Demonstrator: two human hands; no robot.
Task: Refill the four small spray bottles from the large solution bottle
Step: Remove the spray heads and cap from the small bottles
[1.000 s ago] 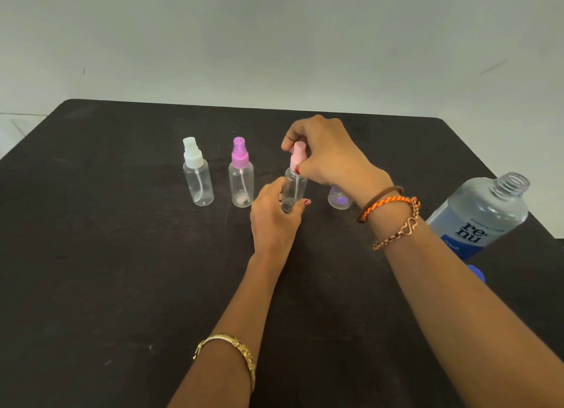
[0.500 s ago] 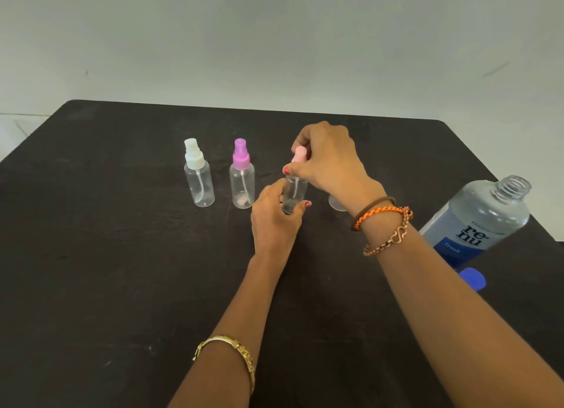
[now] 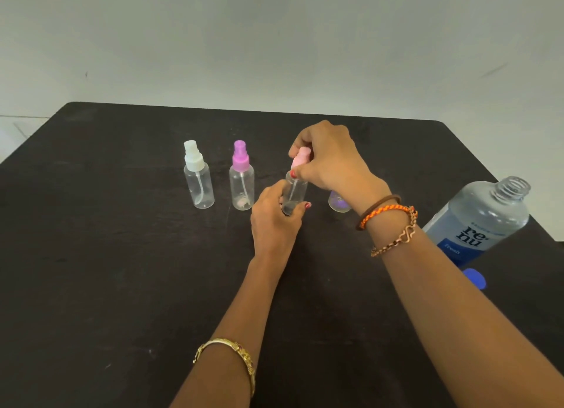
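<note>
Four small clear spray bottles stand in a row on the black table (image 3: 122, 285). The white-capped bottle (image 3: 198, 181) is leftmost, the purple-capped bottle (image 3: 242, 183) beside it. My left hand (image 3: 274, 221) grips the body of the third bottle (image 3: 294, 194). My right hand (image 3: 329, 157) pinches its pink spray cap (image 3: 300, 159) on top. The fourth bottle (image 3: 338, 201) is mostly hidden behind my right wrist. The large solution bottle (image 3: 479, 221), uncapped, stands at the right edge.
A blue cap (image 3: 474, 278) lies on the table in front of the large bottle, partly behind my right forearm. A pale wall runs behind the table's far edge.
My right hand has turned slightly on the pink cap while the left hand keeps hold of the bottle. The view shifted a little; the other bottles stayed put.
</note>
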